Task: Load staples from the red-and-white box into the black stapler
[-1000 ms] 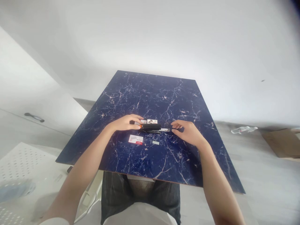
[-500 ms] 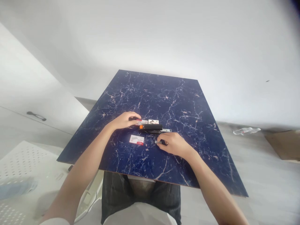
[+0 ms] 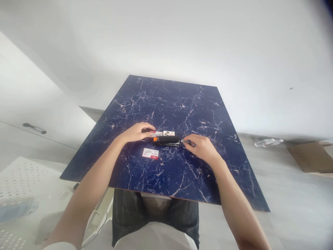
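A black stapler point(image 3: 166, 139) with an orange end lies on the blue marbled table, its metal part at the right. My left hand point(image 3: 136, 132) is curled at the stapler's orange end, thumb against it, fingers reaching over a red-and-white box point(image 3: 157, 133) just behind. Between the thumb and fingers of my right hand point(image 3: 199, 144) is a small grey metal piece point(image 3: 182, 141) that looks like a staple strip, at the stapler's right end; most of it is hidden. Nearer me a white-and-red staple box point(image 3: 150, 153) lies flat.
Beside the first box is a small white box point(image 3: 169, 133) with a dark picture. The blue table point(image 3: 166, 100) meets a white wall. A clear plastic bottle point(image 3: 267, 142) and a cardboard box point(image 3: 309, 156) are on the floor to the right. A white perforated surface point(image 3: 23, 177) stands at lower left.
My right hand has moved up and right with the grey piece, from in front of the stapler to its right end. My left hand stays in place; the view shifts slightly.
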Demonstrator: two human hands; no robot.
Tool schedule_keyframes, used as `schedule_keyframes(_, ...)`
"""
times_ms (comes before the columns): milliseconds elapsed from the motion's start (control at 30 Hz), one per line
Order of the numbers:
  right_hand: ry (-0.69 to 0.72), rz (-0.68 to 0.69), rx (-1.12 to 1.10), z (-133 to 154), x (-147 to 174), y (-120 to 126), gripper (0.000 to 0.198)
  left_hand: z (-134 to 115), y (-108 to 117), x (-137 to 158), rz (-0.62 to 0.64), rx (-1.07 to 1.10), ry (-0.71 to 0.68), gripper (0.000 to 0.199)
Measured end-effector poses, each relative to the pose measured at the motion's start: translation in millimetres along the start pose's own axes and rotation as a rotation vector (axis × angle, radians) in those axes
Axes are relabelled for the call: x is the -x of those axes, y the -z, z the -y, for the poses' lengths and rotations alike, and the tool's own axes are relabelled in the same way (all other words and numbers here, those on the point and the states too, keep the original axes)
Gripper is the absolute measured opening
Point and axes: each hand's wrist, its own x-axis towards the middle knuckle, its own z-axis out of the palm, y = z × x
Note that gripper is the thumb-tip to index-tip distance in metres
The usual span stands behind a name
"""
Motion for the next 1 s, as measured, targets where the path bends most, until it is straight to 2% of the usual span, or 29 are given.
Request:
schedule_keyframes(500, 0.041, 0.024, -0.003, 1.6, -0.1, -2.1, 0.018, -4.5, 2.1, 1.3, 0.020, -0.012, 0.028, 0.041)
schedule_keyframes(1000, 0.058, 0.022, -0.006, 0.7, 0.4, -3.5, 0.015, -3.2, 2.1, 0.9, 0.024, -0.020, 0.029, 0.040)
